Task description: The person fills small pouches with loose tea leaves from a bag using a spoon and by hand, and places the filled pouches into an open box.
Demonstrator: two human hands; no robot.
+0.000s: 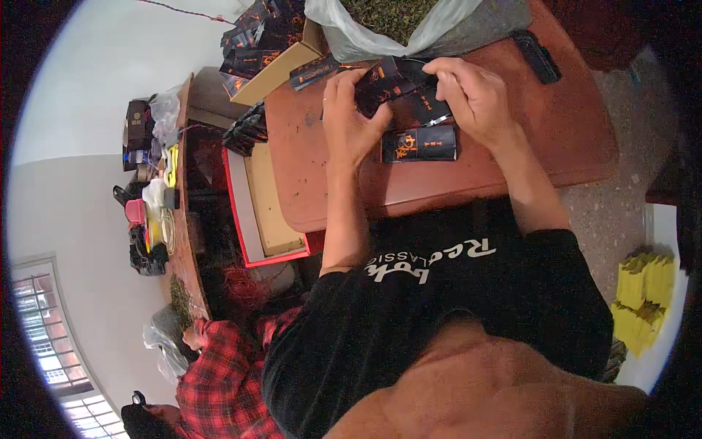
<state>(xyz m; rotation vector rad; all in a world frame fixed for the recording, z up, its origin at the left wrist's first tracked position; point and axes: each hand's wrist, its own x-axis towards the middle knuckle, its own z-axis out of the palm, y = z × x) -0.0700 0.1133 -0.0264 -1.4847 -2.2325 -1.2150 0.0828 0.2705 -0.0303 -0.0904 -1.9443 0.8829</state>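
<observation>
My left hand [349,117] is curled around a black pouch with orange print [382,80], thumb and fingers on either side of it. The fingers of my right hand [472,95] are pinched together at the pouch's right end, by a thin pale curved edge; whether that is the pouch's rim or a separate tool I cannot tell. Below and between my hands, a second black pouch [428,107] lies partly covered. Nearer my body a flat printed pouch [419,144] rests on the brown table [322,186]. Another pouch [313,73] lies beyond my left fingers.
A clear plastic bag [333,25] of dried leaves [391,18] stands at the far edge. Left of it is a cardboard box [274,69] with many black pouches. A black phone-like object [536,56] lies right. A red-rimmed box [241,212] and a person in plaid [227,380] are left.
</observation>
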